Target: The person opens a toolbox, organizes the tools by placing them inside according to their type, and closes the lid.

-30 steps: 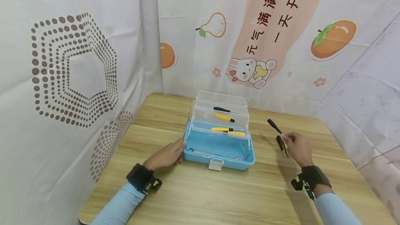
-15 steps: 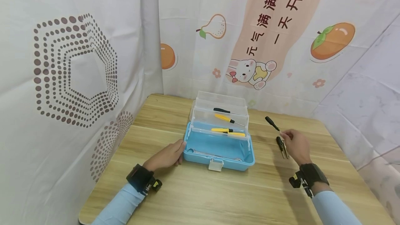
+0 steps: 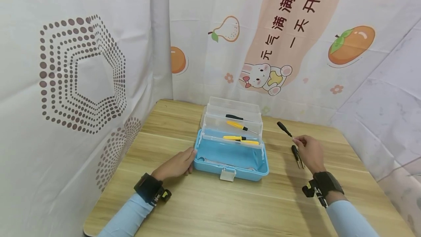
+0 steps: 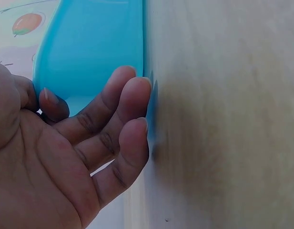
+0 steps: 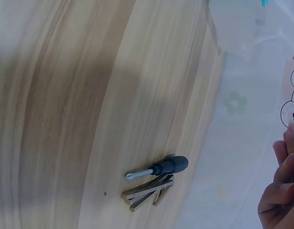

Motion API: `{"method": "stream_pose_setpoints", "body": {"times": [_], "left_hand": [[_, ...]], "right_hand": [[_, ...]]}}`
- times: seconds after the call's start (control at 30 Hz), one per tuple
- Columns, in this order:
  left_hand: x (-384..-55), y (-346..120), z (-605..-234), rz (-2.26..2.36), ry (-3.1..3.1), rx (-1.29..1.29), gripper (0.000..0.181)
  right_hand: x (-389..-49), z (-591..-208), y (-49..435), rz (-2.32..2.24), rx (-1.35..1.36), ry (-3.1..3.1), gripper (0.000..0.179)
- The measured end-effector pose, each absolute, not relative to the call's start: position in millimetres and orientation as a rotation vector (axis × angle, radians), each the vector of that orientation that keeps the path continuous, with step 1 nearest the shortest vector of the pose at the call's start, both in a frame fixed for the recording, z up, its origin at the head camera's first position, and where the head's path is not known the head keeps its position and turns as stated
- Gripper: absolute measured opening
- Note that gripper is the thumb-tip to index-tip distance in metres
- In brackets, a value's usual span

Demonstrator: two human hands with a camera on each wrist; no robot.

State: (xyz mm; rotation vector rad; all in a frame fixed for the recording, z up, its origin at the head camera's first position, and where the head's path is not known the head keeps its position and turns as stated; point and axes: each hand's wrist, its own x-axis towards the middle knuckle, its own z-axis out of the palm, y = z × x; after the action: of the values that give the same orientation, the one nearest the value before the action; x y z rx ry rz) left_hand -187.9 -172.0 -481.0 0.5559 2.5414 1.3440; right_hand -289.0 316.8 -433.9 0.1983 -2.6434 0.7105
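Observation:
At the tabletop's middle stands a blue toolbox [image 3: 231, 171] with its clear tiers raised. Its left front corner is gripped by my left hand [image 3: 175, 164]; in the left wrist view, the other fingers [image 4: 135, 98] extend beside the blue wall. My right hand [image 3: 309, 153] pinches a black-handled screwdriver [image 3: 284, 128] by its shaft, handle pointing away and left, above the table. Below that hand lie another black-handled screwdriver [image 5: 168, 165] and several short brownish bars [image 5: 147, 193], whose kind I cannot tell.
The toolbox's trays hold yellow-handled screwdrivers [image 3: 234, 124] and a black-handled tool [image 3: 234, 117]. A wrench [image 3: 223, 164] lies in the bottom compartment. Behind the wooden table [image 3: 217, 207] hangs a printed curtain [image 3: 204, 65], with another at the left.
My right hand has moved a little left, carrying the screwdriver toward the toolbox. The left hand and toolbox stay in place; the view has shifted slightly.

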Motion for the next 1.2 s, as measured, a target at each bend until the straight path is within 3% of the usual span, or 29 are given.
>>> {"method": "stream_pose_setpoints", "body": {"times": [1.2], "left_hand": [[-188.2, -172.4, -481.0, 1.332, 2.552, 0.518, 0.044]], "right_hand": [[-300.9, -427.2, 293.6, 0.702, 0.265, -2.621, 0.022]]}}
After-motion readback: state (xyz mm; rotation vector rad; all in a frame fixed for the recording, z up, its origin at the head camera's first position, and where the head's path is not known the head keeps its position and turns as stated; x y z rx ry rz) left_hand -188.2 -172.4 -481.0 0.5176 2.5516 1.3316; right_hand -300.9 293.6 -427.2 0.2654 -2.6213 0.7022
